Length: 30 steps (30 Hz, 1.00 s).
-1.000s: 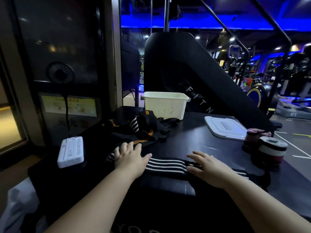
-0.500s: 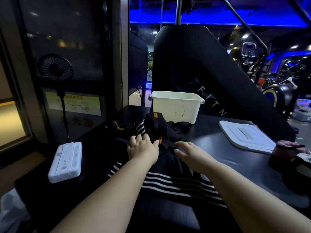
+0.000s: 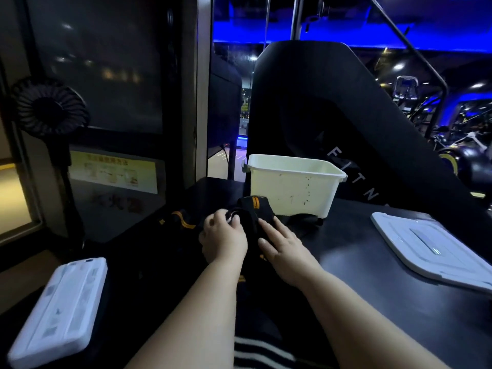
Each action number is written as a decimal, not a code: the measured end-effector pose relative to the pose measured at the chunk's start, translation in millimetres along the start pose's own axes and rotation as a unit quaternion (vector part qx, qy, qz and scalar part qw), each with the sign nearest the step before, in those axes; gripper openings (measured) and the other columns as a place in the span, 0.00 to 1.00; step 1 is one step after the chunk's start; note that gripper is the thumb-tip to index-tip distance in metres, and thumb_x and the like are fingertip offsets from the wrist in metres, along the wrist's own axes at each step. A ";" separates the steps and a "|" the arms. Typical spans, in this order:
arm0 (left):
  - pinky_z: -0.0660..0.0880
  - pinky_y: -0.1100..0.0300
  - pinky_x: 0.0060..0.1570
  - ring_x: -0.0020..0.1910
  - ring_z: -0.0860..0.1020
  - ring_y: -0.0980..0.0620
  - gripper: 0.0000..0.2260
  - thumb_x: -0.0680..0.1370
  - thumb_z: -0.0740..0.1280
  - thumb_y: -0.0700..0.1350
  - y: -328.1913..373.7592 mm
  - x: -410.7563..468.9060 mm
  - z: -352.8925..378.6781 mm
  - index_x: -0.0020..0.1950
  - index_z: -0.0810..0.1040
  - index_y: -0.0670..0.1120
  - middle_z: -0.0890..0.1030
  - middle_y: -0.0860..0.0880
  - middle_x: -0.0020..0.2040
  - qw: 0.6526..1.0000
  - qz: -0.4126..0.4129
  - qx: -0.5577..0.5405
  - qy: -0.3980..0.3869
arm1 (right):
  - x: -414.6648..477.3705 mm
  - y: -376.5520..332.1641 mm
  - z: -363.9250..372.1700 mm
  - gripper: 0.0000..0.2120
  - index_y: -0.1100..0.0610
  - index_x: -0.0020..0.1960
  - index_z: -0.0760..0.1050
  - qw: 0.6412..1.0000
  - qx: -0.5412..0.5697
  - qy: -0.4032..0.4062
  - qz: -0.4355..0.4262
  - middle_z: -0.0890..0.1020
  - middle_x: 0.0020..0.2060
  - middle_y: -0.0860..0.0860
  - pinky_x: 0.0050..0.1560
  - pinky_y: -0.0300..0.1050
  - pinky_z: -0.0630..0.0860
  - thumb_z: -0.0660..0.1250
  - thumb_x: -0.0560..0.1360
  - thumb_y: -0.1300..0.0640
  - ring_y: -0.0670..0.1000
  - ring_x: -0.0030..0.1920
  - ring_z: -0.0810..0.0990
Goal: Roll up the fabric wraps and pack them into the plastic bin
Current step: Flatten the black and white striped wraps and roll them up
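Black wrap (image 3: 262, 211) sits at twelve o'clock: left hand (image 3: 223, 237) pinches its curled end, right hand (image 3: 283, 247) rests flat-fingered on it. Just beyond, toward one o'clock, stands the bin (image 3: 292, 187).

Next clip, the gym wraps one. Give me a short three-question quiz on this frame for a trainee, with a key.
1. True or false: the white lid sits closed on the plastic bin.
2. The left hand grips the black-and-orange wrap. How is the right hand? A. in a fist B. straight fingers resting on the wrap C. off the wrap
3. Fill in: the white-striped wrap lies ___ to the person than the bin.
Key: 1 false, the lid lies on the table right of the bin; 2 B; 3 nearer.
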<state>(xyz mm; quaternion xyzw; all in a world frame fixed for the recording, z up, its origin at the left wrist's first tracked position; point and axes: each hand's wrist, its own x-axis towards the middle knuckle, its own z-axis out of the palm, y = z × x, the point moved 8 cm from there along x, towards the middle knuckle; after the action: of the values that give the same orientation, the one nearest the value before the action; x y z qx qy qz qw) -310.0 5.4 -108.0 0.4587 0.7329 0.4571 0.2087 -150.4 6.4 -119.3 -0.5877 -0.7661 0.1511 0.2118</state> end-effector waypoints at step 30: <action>0.81 0.61 0.36 0.49 0.82 0.44 0.14 0.80 0.64 0.33 20.7 -29.4 34.9 0.64 0.70 0.41 0.78 0.36 0.58 0.824 -0.070 -0.532 -0.181 | -18.1 17.2 -56.7 0.14 0.38 0.52 0.74 0.956 0.217 0.192 -0.034 0.75 0.52 0.39 0.51 0.26 0.67 0.76 0.70 0.49 0.33 0.52 0.73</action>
<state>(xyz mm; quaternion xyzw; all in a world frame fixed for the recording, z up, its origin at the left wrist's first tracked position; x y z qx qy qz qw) -260.2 0.1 -110.8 0.2988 0.3555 0.6689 0.5804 -103.6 -7.5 -81.1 -0.5186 -0.6793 0.1907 0.4829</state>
